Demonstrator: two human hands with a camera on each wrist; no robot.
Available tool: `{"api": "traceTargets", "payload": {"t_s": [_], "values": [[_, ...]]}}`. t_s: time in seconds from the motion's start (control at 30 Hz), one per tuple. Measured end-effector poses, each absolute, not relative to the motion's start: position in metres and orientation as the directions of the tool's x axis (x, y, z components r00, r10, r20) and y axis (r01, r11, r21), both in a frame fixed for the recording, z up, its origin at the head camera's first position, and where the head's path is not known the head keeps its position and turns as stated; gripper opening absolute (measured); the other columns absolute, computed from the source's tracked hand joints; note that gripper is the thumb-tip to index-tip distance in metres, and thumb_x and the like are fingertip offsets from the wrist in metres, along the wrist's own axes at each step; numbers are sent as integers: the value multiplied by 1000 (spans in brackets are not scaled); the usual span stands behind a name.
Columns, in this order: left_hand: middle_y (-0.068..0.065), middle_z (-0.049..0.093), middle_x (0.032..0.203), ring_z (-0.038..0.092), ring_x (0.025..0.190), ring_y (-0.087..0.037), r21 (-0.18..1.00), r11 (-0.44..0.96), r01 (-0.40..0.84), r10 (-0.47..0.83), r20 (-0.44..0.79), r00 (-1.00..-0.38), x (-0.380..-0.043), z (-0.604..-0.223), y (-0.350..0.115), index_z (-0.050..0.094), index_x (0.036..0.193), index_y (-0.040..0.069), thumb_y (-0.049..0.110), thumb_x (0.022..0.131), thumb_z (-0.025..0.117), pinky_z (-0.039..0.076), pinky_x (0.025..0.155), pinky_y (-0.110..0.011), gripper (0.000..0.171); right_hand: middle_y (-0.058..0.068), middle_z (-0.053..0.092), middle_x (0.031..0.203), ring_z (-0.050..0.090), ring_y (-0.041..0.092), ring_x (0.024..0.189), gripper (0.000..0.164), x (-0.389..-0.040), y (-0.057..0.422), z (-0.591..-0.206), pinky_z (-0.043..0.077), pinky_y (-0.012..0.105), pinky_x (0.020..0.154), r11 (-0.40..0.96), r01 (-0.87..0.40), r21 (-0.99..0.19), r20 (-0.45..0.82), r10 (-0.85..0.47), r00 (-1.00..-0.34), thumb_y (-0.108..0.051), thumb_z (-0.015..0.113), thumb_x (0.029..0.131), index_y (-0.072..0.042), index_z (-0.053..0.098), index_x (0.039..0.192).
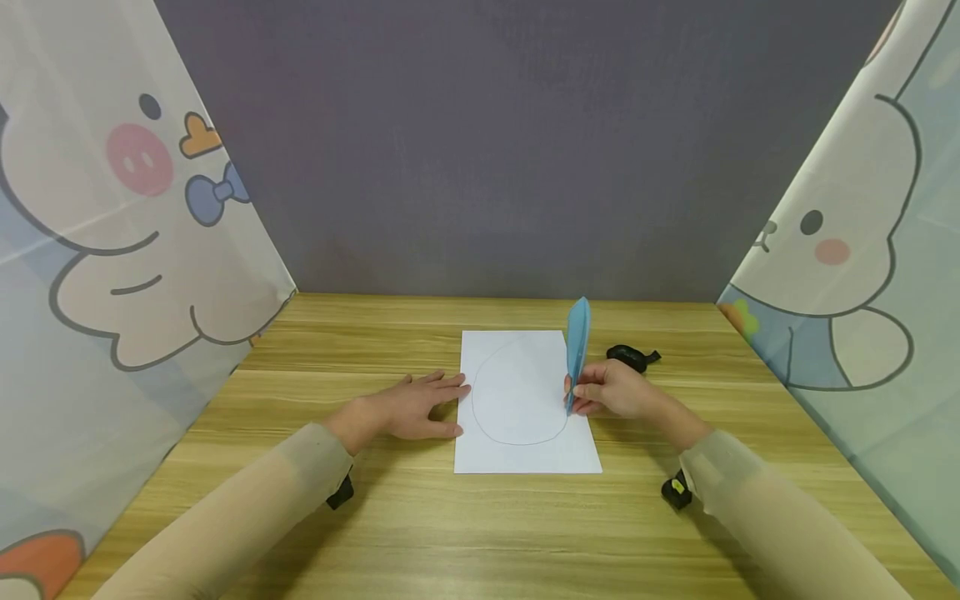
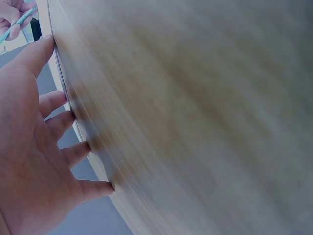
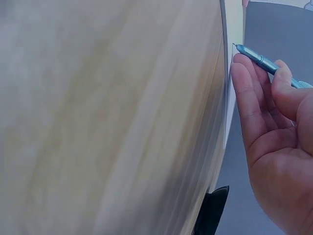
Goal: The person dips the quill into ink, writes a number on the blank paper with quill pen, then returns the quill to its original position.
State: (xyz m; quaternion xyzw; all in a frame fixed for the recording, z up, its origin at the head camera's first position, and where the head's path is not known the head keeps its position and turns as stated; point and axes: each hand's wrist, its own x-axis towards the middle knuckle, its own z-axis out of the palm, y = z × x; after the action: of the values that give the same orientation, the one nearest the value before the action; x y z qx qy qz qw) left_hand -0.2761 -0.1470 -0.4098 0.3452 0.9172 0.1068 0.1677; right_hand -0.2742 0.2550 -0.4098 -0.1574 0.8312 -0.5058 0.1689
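Note:
A white sheet of paper [image 1: 517, 458] lies on the wooden table with a thin curved line drawn on it. The line runs from near the top edge, round the left side and bottom, up to the pen tip. In my right hand [image 1: 609, 390] I pinch a light blue feather-shaped pen [image 1: 577, 337], tilted upright, its tip at the paper's right part. The right wrist view shows the pen's metallic blue barrel [image 3: 261, 61] between thumb and fingers. My left hand [image 1: 417, 407] rests flat with fingers spread, fingertips on the sheet's left edge.
Just beyond my right hand sits a small black object with a short tail [image 1: 632, 358]. Black devices hang under both wrists. A dark grey panel [image 1: 495, 150] rises behind the wooden table [image 1: 480, 533], and cartoon-printed sheets flank it.

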Motion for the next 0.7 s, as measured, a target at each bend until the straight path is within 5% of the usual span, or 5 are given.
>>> {"api": "traceTargets", "payload": {"t_s": [0.7], "values": [[0,19,186,14,172,-39,316,743,590,664,-236,-710,-275,-409,-146,31,176,24,64,109,57,13,130,-80,82,23,80,113,82,29,103,27,-294,257,-409,68,34,85,470,-59,-881,-127,-352,-927,-3,56,114,11,71,131]]}}
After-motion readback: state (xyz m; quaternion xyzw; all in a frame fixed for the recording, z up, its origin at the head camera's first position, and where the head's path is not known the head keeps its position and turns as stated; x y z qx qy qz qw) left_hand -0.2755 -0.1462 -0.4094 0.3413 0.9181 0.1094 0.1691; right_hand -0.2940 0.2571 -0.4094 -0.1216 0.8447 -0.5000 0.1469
